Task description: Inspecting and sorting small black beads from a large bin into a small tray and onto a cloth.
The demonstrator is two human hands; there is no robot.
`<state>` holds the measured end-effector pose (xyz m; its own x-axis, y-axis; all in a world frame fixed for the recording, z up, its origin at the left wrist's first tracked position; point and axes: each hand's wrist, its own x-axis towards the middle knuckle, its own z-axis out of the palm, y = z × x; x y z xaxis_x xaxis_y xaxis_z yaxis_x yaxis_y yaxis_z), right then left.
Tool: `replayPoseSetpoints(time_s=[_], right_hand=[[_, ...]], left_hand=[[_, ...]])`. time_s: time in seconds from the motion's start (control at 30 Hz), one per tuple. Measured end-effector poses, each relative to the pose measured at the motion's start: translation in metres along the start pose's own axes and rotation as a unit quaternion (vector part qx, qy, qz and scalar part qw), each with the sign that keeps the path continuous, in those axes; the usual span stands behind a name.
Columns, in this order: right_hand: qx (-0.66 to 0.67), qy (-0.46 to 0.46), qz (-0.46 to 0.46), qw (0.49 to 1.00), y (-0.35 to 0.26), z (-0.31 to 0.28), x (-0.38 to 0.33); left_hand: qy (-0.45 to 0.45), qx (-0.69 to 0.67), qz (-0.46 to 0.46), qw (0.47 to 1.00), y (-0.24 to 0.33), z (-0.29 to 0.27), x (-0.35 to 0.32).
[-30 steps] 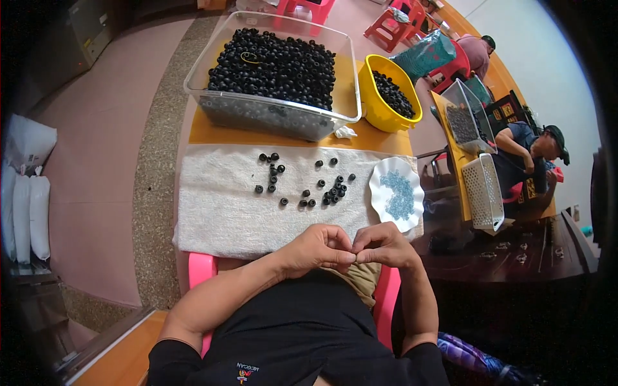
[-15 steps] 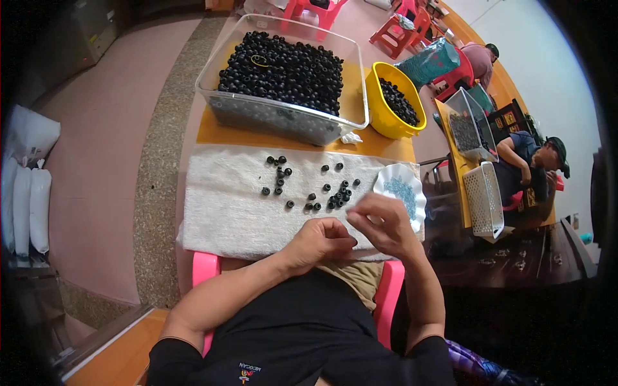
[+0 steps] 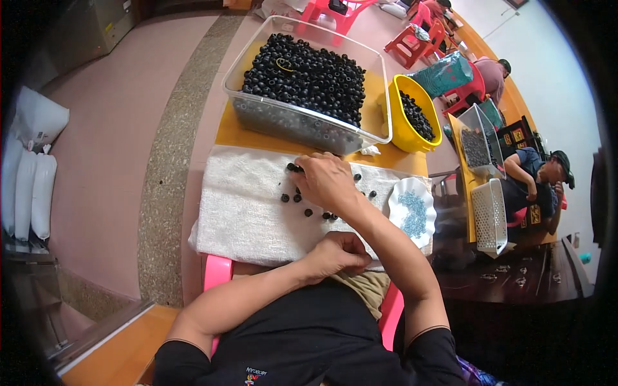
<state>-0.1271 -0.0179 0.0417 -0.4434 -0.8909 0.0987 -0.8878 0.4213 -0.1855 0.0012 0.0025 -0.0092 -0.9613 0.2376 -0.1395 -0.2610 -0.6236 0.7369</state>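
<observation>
Small round black beads with holes lie loose on a white towel. My right hand reaches across to the upper middle of the towel. Its fingers are bent down and drawn together at a bead on the left, and the palm covers several others. Close to my lap, at the towel's near edge, my left hand is closed, thumb against fingers. What it pinches is hidden or too small to name. A white wavy-edged dish with tiny pale-blue pieces sits right of my right forearm.
Beyond the towel stand a clear plastic bin full of black beads and a yellow tub holding more. At the right, a person sits by another bin and a white perforated basket. White sacks stand far left.
My right hand has moved left and away from me, from beside the dish to the loose beads. My left hand stays closed near my lap. The whole view has shifted slightly.
</observation>
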Motion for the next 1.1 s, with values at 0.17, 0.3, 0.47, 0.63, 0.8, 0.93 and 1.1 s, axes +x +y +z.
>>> replayPoseSetpoints(time_s=[0.17, 0.3, 0.47, 0.63, 0.8, 0.93, 1.1], right_hand=[[0.015, -0.052, 0.068, 0.996, -0.007, -0.001, 0.006], [0.021, -0.102, 0.098, 0.99, -0.004, 0.001, 0.009], [0.026, -0.115, 0.079, 0.99, -0.003, -0.004, 0.009], [0.011, -0.131, 0.056, 0.99, -0.007, -0.009, 0.008], [0.031, -0.116, 0.031, 0.992, -0.001, -0.01, 0.005], [0.077, -0.102, 0.024, 0.992, 0.0, -0.019, 0.0], [0.117, -0.07, 0.02, 0.99, 0.013, -0.015, -0.008]], left_hand=[[-0.003, -0.024, 0.003, 1.0, -0.003, 0.0, 0.002], [-0.002, -0.029, -0.004, 1.0, -0.011, -0.003, 0.005], [0.005, -0.028, -0.001, 1.0, -0.004, -0.001, 0.003], [0.019, -0.011, 0.002, 1.0, -0.004, -0.001, 0.004], [0.008, -0.005, 0.001, 1.0, 0.0, -0.003, 0.001], [0.016, -0.006, -0.001, 1.0, 0.004, -0.001, -0.001], [0.018, 0.005, 0.001, 1.0, 0.005, -0.001, -0.001]])
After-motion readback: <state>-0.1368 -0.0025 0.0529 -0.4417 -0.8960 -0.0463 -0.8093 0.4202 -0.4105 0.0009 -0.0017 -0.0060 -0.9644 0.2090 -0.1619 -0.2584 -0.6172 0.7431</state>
